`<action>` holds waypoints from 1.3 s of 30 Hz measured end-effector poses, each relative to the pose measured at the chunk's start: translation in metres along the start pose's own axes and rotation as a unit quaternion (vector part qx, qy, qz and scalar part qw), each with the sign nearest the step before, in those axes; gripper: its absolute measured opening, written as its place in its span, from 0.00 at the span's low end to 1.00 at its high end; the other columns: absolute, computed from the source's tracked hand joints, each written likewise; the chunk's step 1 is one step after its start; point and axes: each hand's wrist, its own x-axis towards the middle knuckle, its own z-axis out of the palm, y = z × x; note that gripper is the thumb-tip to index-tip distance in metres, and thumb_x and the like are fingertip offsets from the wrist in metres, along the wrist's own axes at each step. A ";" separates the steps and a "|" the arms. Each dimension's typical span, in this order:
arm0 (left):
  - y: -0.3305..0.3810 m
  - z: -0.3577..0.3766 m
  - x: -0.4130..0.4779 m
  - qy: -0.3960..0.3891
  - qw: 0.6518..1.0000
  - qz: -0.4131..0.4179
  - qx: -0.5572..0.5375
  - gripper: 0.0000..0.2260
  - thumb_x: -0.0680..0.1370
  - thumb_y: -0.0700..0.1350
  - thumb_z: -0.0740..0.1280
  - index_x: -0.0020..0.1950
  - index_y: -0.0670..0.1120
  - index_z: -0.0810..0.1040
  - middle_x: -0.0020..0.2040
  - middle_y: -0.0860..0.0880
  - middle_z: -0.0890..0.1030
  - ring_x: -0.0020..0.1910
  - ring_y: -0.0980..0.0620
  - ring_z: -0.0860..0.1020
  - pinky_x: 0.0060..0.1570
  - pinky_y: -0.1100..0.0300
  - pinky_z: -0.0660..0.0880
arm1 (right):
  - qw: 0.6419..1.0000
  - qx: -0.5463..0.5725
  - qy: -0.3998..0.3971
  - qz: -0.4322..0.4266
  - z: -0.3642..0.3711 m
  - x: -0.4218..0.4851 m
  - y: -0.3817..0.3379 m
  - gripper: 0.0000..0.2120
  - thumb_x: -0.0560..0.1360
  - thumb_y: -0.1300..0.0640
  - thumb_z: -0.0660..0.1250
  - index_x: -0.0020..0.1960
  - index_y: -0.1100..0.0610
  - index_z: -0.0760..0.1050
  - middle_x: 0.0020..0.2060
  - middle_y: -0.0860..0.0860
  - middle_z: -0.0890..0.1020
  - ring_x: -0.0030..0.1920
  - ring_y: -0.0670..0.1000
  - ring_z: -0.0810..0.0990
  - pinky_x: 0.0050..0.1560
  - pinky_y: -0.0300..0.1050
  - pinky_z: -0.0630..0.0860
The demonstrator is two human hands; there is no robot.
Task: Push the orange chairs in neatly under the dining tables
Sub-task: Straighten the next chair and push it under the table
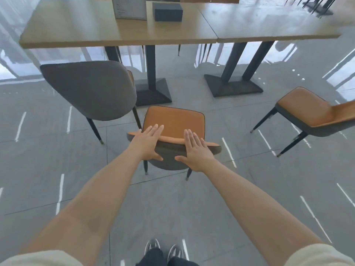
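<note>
**At the Centre Chair: Both Hands Flat on the Backrest**

Below the near table edge, 2 bare hands are resting on the top rail of the centre chair (173,122). The left hand (148,142) is lying palm down with its fingers (156,129) extended and held close together, reaching over the rail toward the seat; its thumb is spreading out across the grey outer shell of the backrest. The right hand (195,148) is mirroring it: fingers straight, thumb pointing inward on the grey shell. Neither hand is curling around the rail; both are lying flat and released, touching the chair without gripping it.

The centre chair is showing an orange seat pad with dark piping, an orange inner backrest, a grey outer shell and dark tapered legs. It is standing on the tiled floor (48,169) clear of the tables, facing the gap between the 2 table bases, with its seat not under a tabletop.

Count: 3 chairs are showing on the near side. The left chair (90,89) is standing with its grey back toward the camera, near the left table (80,29). The right chair (309,110) is standing well apart from the right table (269,22), turned at an angle. The 2 wooden tables are butting edge to edge. On the left table, 1 menu stand (129,8) and 1 dark box (168,11) are standing side by side.
</note>
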 end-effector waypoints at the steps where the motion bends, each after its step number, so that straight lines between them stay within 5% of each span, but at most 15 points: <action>1: 0.000 0.003 0.003 -0.007 1.000 -0.004 0.008 0.47 0.70 0.57 0.71 0.76 0.49 0.40 0.78 0.47 0.46 0.77 0.47 0.48 0.73 0.45 0.48 | 1.000 -0.008 0.007 0.004 0.005 -0.001 0.003 0.42 0.78 0.39 0.53 0.74 0.58 0.30 0.76 0.53 0.37 0.76 0.54 0.37 0.75 0.51 0.40; 5: -0.008 0.009 0.015 0.017 0.999 0.001 0.042 0.37 0.74 0.50 0.69 0.75 0.51 0.51 0.76 0.45 0.59 0.74 0.45 0.59 0.70 0.47 0.59 | 0.999 0.001 0.043 0.026 0.010 0.004 0.020 0.44 0.77 0.45 0.61 0.75 0.58 0.32 0.77 0.54 0.41 0.76 0.54 0.42 0.75 0.50 0.42; 8: -0.017 0.010 0.026 0.053 0.997 0.021 0.049 0.24 0.75 0.44 0.66 0.69 0.51 0.65 0.63 0.46 0.76 0.61 0.45 0.74 0.55 0.52 0.73 | 0.996 0.029 0.064 0.047 0.012 0.009 0.037 0.41 0.77 0.49 0.63 0.76 0.55 0.37 0.77 0.55 0.48 0.76 0.56 0.48 0.75 0.51 0.46; 11: -0.021 0.007 0.037 0.039 0.996 0.044 0.061 0.12 0.74 0.44 0.65 0.58 0.49 0.73 0.53 0.48 0.81 0.50 0.46 0.79 0.42 0.55 0.73 | 0.994 0.035 0.086 0.056 0.015 0.016 0.047 0.38 0.76 0.52 0.66 0.76 0.56 0.45 0.73 0.57 0.61 0.73 0.58 0.59 0.74 0.51 0.53; 15: -0.025 0.011 0.045 0.069 0.990 0.070 0.097 0.09 0.75 0.39 0.61 0.55 0.46 0.74 0.48 0.47 0.82 0.45 0.45 0.80 0.39 0.56 0.73 | 0.986 -0.024 0.159 0.049 0.014 0.026 0.048 0.14 0.73 0.66 0.62 0.59 0.60 0.68 0.53 0.57 0.79 0.55 0.58 0.76 0.57 0.46 0.68; 24: -0.020 0.007 0.087 0.127 0.984 0.109 0.065 0.07 0.67 0.30 0.68 0.43 0.39 0.77 0.31 0.40 0.80 0.27 0.39 0.79 0.28 0.50 0.78 | 0.975 -0.012 0.220 0.038 -0.002 0.062 0.080 0.09 0.71 0.72 0.58 0.47 0.62 0.72 0.43 0.61 0.81 0.45 0.61 0.78 0.48 0.50 0.70; 30: -0.010 -0.011 0.132 0.142 0.986 0.078 0.041 0.07 0.69 0.31 0.67 0.45 0.39 0.77 0.34 0.40 0.82 0.31 0.39 0.79 0.32 0.50 0.79 | 0.968 -0.013 0.251 0.006 -0.028 0.105 0.115 0.06 0.68 0.73 0.65 0.40 0.64 0.74 0.33 0.61 0.81 0.35 0.61 0.79 0.41 0.51 0.74; 34: -0.004 -0.024 0.168 0.147 0.987 0.046 0.052 0.10 0.64 0.29 0.70 0.42 0.39 0.78 0.29 0.41 0.80 0.25 0.41 0.78 0.26 0.52 0.78 | 0.968 -0.038 0.245 -0.023 -0.053 0.142 0.142 0.16 0.51 0.75 0.74 0.29 0.61 0.71 0.20 0.55 0.75 0.20 0.57 0.74 0.26 0.45 0.74; 37: 0.002 -0.037 0.195 0.139 0.989 0.017 0.057 0.12 0.61 0.28 0.71 0.40 0.40 0.77 0.26 0.42 0.79 0.23 0.42 0.77 0.23 0.54 0.77 | 0.970 -0.032 0.239 -0.042 -0.070 0.174 0.165 0.17 0.51 0.75 0.75 0.28 0.60 0.71 0.20 0.55 0.75 0.20 0.56 0.73 0.26 0.45 0.73; 39: 0.005 -0.047 0.214 0.129 0.991 0.002 0.040 0.11 0.66 0.29 0.69 0.45 0.41 0.78 0.32 0.41 0.81 0.29 0.40 0.80 0.29 0.53 0.79 | 0.967 -0.030 0.249 -0.054 -0.083 0.198 0.176 0.18 0.49 0.75 0.76 0.28 0.60 0.71 0.19 0.54 0.74 0.19 0.56 0.73 0.25 0.43 0.73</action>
